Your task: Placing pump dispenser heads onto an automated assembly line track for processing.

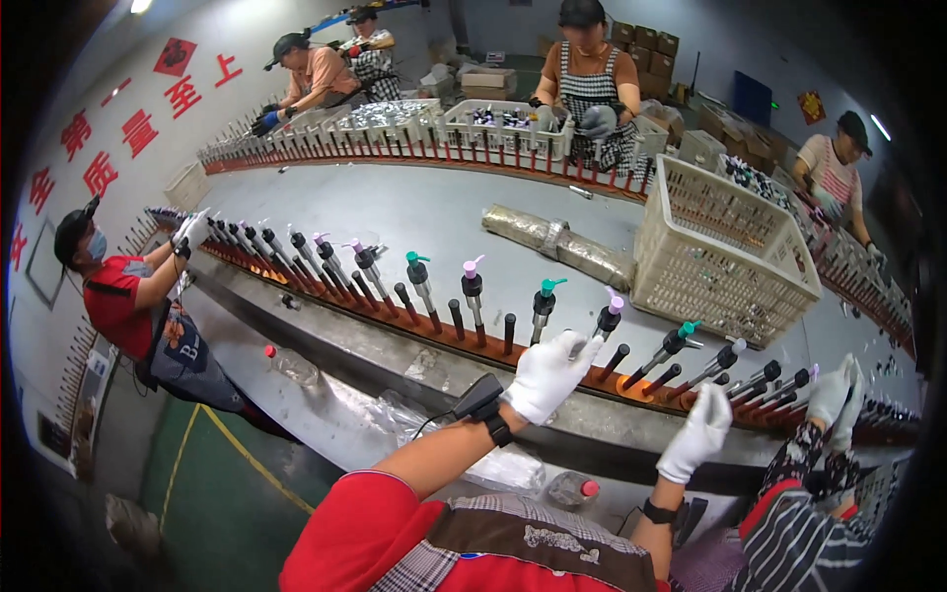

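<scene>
My left hand [552, 377], in a white glove, reaches over the near edge of the conveyor. Its fingers are curled against the lower part of a lotion pump with a lilac head [609, 314] and black collar. My right hand [694, 434], also gloved in white, is raised in front of the line with its fingers bunched together; whatever may be between them is hidden. Between and beyond my hands stand a pump with a green head [681, 338] and another green-headed pump [544, 306], upright on rods. A bare black rod [614, 362] stands between my left hand and the first green-headed pump.
A cream plastic crate [730, 261] stands on the grey table, beside a long tape-wrapped bundle [557, 242]. Red-capped bottles, one here [572, 488], lie below the conveyor. A co-worker's gloved hands [837, 400] are close on my right; other people work around the table.
</scene>
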The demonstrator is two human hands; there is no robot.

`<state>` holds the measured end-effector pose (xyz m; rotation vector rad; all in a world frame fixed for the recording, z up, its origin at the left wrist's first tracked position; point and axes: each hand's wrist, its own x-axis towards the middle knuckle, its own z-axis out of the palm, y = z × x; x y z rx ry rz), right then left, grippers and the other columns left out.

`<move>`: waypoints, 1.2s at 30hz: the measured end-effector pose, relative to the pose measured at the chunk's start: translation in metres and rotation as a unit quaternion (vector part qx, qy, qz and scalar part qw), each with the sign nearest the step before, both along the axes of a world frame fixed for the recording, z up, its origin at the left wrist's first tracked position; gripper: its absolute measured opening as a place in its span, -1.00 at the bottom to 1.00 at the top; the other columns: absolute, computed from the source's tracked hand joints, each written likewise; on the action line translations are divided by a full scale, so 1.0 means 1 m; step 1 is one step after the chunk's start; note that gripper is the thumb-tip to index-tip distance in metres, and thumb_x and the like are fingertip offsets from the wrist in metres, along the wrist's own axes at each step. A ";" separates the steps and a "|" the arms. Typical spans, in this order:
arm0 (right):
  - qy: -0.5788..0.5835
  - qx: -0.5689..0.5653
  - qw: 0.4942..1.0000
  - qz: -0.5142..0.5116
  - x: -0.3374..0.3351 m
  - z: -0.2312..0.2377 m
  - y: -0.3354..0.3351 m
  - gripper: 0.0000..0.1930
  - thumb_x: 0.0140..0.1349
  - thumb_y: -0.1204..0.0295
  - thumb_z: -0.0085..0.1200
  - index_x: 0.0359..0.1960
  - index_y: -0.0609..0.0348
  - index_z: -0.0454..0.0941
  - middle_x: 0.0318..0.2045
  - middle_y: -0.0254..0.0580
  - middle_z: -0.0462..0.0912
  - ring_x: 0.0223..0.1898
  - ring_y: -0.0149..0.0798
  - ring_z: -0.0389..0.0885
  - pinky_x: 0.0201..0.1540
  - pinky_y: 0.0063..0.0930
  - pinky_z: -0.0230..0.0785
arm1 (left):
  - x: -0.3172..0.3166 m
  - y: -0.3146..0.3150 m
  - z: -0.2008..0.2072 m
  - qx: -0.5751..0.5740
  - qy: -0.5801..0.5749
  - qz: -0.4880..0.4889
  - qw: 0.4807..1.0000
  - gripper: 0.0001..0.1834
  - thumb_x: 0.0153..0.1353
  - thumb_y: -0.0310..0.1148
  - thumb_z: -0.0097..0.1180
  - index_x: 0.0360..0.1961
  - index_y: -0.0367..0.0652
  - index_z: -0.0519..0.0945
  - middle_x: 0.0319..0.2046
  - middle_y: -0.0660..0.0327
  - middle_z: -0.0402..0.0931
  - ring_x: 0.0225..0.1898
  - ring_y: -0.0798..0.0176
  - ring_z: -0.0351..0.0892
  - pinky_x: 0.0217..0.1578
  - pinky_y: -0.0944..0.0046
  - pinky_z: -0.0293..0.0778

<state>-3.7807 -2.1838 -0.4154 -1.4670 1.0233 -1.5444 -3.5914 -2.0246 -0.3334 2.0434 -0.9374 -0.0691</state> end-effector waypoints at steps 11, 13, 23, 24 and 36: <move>-0.079 0.128 0.973 0.173 0.088 0.066 -0.016 -0.79 0.36 0.31 0.22 -0.37 0.20 0.66 -0.53 -0.35 0.61 -0.59 -0.56 0.47 -0.50 -0.62 0.35 | 0.072 -0.038 0.007 -0.112 0.134 -0.014 0.985 -0.58 0.42 -0.11 0.12 -0.53 -0.14 0.56 -0.65 0.34 0.48 -0.60 0.43 0.48 -0.49 0.32 0.41; 0.022 0.029 0.991 0.132 0.092 0.051 -0.003 -0.84 0.35 0.36 0.21 -0.27 0.18 0.70 -0.52 -0.42 0.59 -0.47 -0.56 0.49 -0.34 -0.58 0.38 | 0.077 -0.024 0.011 -0.082 0.014 0.030 0.996 -0.43 0.45 0.00 -0.04 -0.60 -0.20 0.55 -0.71 0.07 0.48 -0.63 0.03 0.48 -0.48 0.11 0.43; -0.146 0.076 0.984 0.071 0.013 0.014 0.056 -0.67 0.20 0.55 0.34 0.00 0.30 0.62 -0.19 -0.23 0.72 -0.29 -0.42 0.64 -0.17 -0.56 0.53 | 0.048 0.076 -0.013 0.009 -0.087 0.080 0.993 -0.58 0.33 -0.12 0.24 -0.60 -0.16 0.55 -0.70 0.03 0.48 -0.67 0.13 0.53 -0.56 0.15 0.43; -0.134 0.078 0.988 0.012 -0.002 0.008 0.039 -0.57 0.20 0.57 0.33 0.11 0.31 0.53 -0.08 -0.18 0.67 -0.17 -0.38 0.62 -0.05 -0.54 0.49 | 0.030 0.063 -0.012 -0.002 0.003 0.028 1.000 -0.63 0.31 -0.13 0.26 -0.51 -0.19 0.59 -0.64 0.05 0.53 -0.62 0.16 0.56 -0.51 0.16 0.46; -0.004 0.117 0.988 0.099 0.086 0.048 -0.055 -0.68 0.25 0.28 0.32 -0.60 0.17 0.59 -0.68 -0.44 0.54 -0.58 -0.52 0.45 -0.40 -0.51 0.35 | 0.039 -0.063 0.001 -0.206 0.253 -0.023 0.945 -0.57 0.42 -0.20 0.14 -0.60 -0.14 0.44 -0.70 0.39 0.34 -0.65 0.50 0.39 -0.54 0.37 0.44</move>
